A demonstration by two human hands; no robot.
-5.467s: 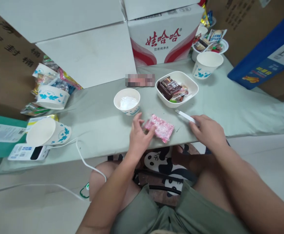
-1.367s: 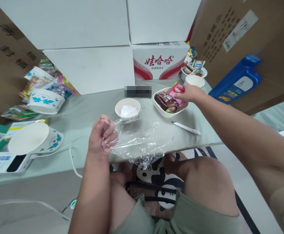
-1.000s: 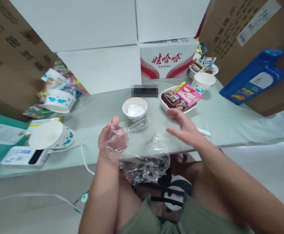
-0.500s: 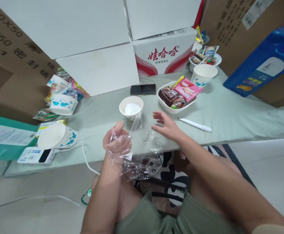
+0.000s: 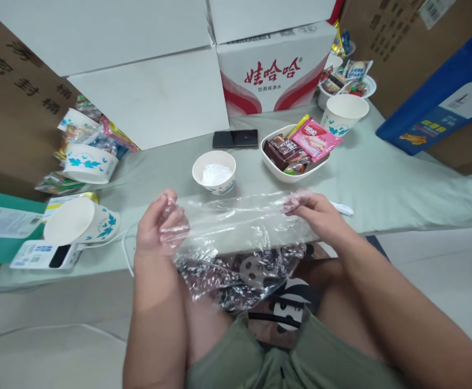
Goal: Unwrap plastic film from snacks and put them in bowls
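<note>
A sheet of clear plastic film (image 5: 239, 232) is stretched between my two hands above the table's front edge, its lower part hanging crumpled over my lap. My left hand (image 5: 160, 224) is closed on its left end, with film lying over the fingers. At the right end my right hand (image 5: 317, 213) pinches the film's upper edge. Just beyond the film stands a paper bowl (image 5: 219, 188) with blue leaf prints and something white and shiny inside. A white-handled tool (image 5: 343, 208) lies partly hidden behind my right hand.
A white square bowl (image 5: 274, 166) of wrapped snacks stands beyond my right hand, with a black phone (image 5: 234, 139) to its left. A paper cup (image 5: 346, 111) and a blue bottle (image 5: 434, 102) are at right. At left are a tipped paper bowl (image 5: 108, 224) and a corded white device (image 5: 33, 255).
My right hand, open and apart before, has taken hold of the film and moved right. My left hand has shifted left, so the bunched film is now spread wide.
</note>
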